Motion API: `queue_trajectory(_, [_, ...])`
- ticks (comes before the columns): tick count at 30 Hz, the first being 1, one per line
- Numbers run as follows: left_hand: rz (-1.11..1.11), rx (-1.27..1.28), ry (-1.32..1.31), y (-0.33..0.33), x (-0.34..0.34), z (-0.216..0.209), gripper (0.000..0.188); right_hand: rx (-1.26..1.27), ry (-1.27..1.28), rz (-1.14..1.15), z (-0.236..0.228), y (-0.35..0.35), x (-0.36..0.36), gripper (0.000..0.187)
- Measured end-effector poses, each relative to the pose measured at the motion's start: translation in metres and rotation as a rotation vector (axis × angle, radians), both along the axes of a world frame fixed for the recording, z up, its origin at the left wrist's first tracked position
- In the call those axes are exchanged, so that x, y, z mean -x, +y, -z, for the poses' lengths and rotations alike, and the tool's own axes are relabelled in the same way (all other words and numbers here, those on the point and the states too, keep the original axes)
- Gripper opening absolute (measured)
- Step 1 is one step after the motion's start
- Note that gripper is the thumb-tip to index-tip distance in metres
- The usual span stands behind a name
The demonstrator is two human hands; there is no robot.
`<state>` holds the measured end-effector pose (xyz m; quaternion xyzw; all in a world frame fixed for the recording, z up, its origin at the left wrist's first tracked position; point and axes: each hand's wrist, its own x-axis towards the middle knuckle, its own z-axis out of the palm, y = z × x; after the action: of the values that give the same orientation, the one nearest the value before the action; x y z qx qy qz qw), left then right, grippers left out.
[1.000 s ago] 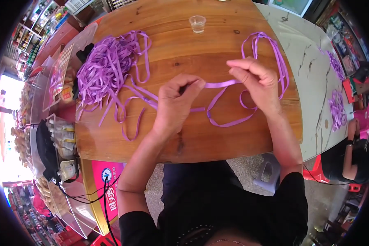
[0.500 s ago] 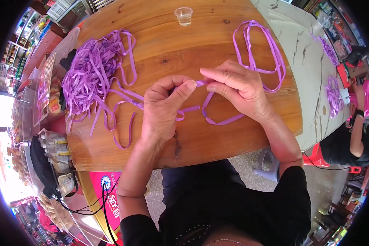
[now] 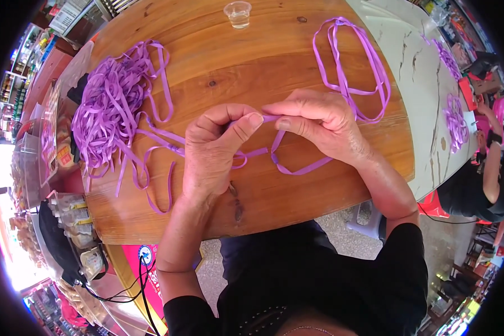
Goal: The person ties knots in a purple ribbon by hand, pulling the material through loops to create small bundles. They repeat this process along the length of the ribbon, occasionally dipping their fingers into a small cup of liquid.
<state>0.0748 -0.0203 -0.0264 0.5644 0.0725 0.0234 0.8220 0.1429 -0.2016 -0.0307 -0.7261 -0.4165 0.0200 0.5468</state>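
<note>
Above the middle of the wooden table, a purple ribbon [image 3: 271, 118] is stretched across the short gap between my hands. My left hand [image 3: 214, 144] is closed, pinching it between thumb and bent forefinger. From the other side, my right hand [image 3: 331, 124] holds the ribbon between thumb and straight fingers. Part of the strip hangs below in a curve with a small knot [image 3: 275, 159]. A tangled heap of purple ribbons [image 3: 113, 106] lies to the left, with loose ends trailing toward my left hand. Whatever sits inside the left fingers is hidden.
A clear plastic cup [image 3: 239, 15] with liquid stands at the far edge. Looped purple ribbons [image 3: 341, 61] lie on the table's right. Beyond, a white marbled table [image 3: 420, 101] carries more ribbon bundles [image 3: 456, 123]; another person's arm [image 3: 493, 168] is beside it.
My right thumb and fingers have come closer to my left fingertips and closed on the ribbon. The whole view has shifted slightly.
</note>
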Motion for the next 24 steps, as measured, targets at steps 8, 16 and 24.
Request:
queue_trajectory(8, [-0.025, -0.329, 0.04, 0.008, -0.003, 0.003, 0.003, 0.091, 0.004, 0.001, -0.001, -0.005, -0.002, 0.014])
queue_trajectory(16, [-0.031, -0.06, -0.126, -0.009, -0.007, 0.023, 0.006, -0.061, 0.458, -0.141, -0.001, 0.003, 0.005, 0.014])
queue_trajectory(24, [-0.117, -0.182, -0.323, -0.015, 0.003, 0.025, 0.01, -0.31, 0.546, -0.123, 0.002, 0.008, 0.012, 0.025])
